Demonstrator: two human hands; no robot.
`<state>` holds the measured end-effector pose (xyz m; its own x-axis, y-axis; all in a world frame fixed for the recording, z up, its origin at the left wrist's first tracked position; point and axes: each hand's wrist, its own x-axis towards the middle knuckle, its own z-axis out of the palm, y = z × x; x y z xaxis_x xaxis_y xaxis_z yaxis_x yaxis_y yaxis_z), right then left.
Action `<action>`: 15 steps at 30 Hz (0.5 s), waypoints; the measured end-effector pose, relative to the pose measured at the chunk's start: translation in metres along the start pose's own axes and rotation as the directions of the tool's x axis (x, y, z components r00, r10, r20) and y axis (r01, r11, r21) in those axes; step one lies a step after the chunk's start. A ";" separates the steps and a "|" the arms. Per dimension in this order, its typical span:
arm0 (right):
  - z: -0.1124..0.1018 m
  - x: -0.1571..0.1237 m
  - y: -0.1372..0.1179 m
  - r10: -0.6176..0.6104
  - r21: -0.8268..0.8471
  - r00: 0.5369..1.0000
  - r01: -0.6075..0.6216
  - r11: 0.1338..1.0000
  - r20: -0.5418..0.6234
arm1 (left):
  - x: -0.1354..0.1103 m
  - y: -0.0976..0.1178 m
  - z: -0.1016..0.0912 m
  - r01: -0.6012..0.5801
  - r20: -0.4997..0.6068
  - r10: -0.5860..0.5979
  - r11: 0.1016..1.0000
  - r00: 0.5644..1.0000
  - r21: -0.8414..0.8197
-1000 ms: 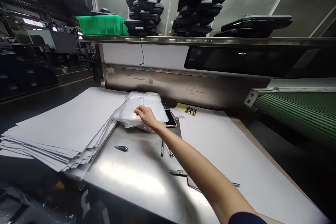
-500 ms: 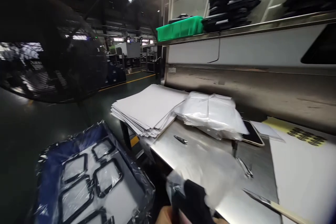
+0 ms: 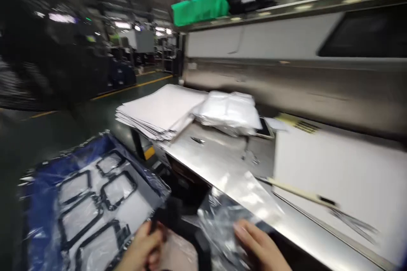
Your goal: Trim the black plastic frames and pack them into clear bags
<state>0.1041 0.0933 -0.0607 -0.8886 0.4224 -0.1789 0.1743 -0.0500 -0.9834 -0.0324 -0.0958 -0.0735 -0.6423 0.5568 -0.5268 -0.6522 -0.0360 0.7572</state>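
At the bottom of the head view, my left hand [image 3: 144, 247] is closed round the edge of a black plastic frame [image 3: 202, 243], which is partly cut off by the lower picture edge. My right hand [image 3: 259, 243] pinches a crumpled clear plastic bag [image 3: 218, 216] just right of the frame. Whether part of the frame is inside the bag I cannot tell, because of blur. To the left stands a blue bin [image 3: 44, 203] lined with clear film, where several similar black frames [image 3: 119, 190] lie in clear bags on a pale sheet.
On the metal table [image 3: 216, 161] are a stack of white sheets [image 3: 162, 106], a bundle of clear bags [image 3: 229, 112], a nail clipper [image 3: 197, 140] and a cream-handled tool [image 3: 295, 190]. A green bin [image 3: 200, 8] sits on the shelf above. A large fan [image 3: 41, 59] stands left.
The view has swung right and down, so the table appears further left and higher. Both hands are now in plain sight, with the black frame and clear bag spread between them.
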 end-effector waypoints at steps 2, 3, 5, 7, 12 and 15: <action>0.011 -0.004 0.000 0.082 0.054 0.990 -0.077 0.996 -0.116 | -0.004 0.007 -0.017 0.030 0.037 -0.030 1.000 0.999 0.009; 0.014 -0.003 0.001 0.111 0.076 0.982 -0.100 0.992 -0.155 | -0.003 0.011 -0.024 0.037 0.062 -0.038 0.999 0.997 0.016; 0.019 0.001 0.004 0.147 0.101 0.972 -0.130 0.986 -0.185 | 0.002 0.018 -0.031 0.064 0.164 -0.091 0.984 0.982 0.168; 0.022 0.007 0.007 0.153 0.092 0.974 -0.139 0.986 -0.169 | 0.008 0.018 -0.029 0.049 0.288 -0.163 0.930 0.944 0.365; 0.026 0.012 0.000 0.055 -0.063 0.998 -0.054 0.997 0.013 | 0.035 -0.012 -0.001 0.032 0.482 -0.373 0.816 0.793 0.578; 0.022 0.001 0.000 -0.066 -0.190 0.992 0.086 0.978 0.111 | 0.056 -0.032 0.009 0.083 0.397 -0.429 0.757 0.812 0.648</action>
<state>0.0940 0.0741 -0.0620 -0.9396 0.3219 -0.1160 0.1746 0.1593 -0.9717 -0.0439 -0.0563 -0.1238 -0.0822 0.7965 -0.5990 -0.2856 0.5570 0.7798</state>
